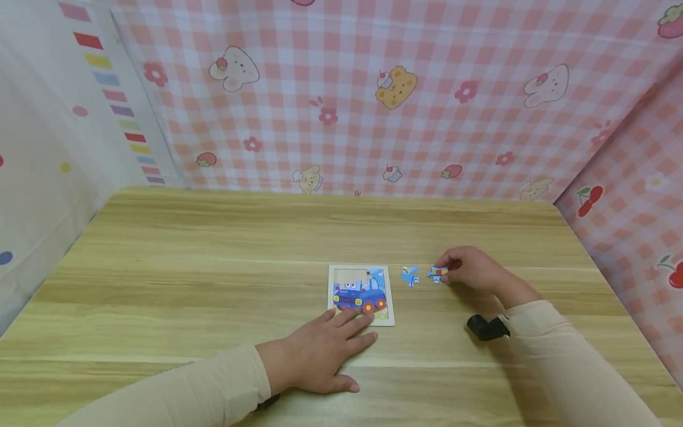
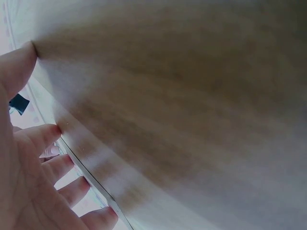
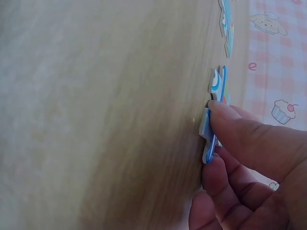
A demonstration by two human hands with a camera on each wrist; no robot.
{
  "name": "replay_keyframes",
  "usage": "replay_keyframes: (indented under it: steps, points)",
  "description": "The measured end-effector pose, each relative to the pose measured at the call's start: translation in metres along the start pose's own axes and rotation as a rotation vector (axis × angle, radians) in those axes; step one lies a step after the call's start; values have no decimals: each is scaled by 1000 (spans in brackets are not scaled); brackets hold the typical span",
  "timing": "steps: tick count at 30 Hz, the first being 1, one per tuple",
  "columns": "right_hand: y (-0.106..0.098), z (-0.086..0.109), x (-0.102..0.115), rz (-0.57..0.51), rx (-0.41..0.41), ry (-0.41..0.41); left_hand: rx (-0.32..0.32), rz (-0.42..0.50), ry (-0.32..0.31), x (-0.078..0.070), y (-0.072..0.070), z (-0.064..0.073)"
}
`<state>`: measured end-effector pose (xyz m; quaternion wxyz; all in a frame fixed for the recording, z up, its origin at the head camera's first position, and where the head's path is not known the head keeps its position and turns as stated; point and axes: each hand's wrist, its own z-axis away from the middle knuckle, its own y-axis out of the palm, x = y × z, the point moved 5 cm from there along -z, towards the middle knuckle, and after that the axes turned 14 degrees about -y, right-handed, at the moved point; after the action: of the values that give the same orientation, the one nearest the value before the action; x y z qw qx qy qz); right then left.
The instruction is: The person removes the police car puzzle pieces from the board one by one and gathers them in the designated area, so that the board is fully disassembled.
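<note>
A small jigsaw puzzle of a blue car sits in a pale tray (image 1: 391, 299) near the middle of the table. Its upper left shows bare backing. My left hand (image 1: 320, 351) lies flat with fingers spread, the fingertips over the tray's near edge; in the left wrist view the fingertips (image 2: 103, 218) rest along that edge. To the tray's right, my right hand (image 1: 474, 271) pinches a blue puzzle piece (image 1: 437, 274) with red and yellow on it. In the right wrist view the thumb covers the middle of this piece (image 3: 206, 127). Another blue piece (image 1: 409, 276) lies between it and the tray.
The wooden table (image 1: 187, 284) meets a pink checked cloth (image 1: 341, 148) at the back. More patterned cloth hangs at both sides. A black device (image 1: 487, 327) is at the right wrist, close over the table.
</note>
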<state>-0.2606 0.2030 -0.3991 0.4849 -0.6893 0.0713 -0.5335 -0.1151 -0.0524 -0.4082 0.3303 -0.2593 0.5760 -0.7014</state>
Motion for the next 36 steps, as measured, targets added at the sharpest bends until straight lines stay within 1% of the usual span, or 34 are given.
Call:
replay_keyframes:
  steps: [5, 15, 20, 23, 25, 30, 33, 36]
  points:
    - [0, 2, 2, -1, 10, 4, 1, 3, 4, 0, 0, 0]
    - [0, 2, 1, 8, 20, 12, 35, 18, -2, 1, 1, -1]
    - [-1, 3, 4, 9, 23, -10, 32, 17, 2, 0, 0, -1]
    - [-3, 5, 5, 32, 21, 2, 28, 13, 4, 0, 0, -2]
    - [-5, 5, 6, 58, 5, 7, 26, 12, 5, 0, 0, -2]
    - [-8, 2, 14, 109, -74, 23, 30, 14, 4, 0, 0, -2]
    - [-7, -1, 23, 103, -120, 30, 32, 17, 1, 0, 0, -1]
    - [-3, -5, 31, 83, -169, 9, 33, 19, -1, 1, 0, -1]
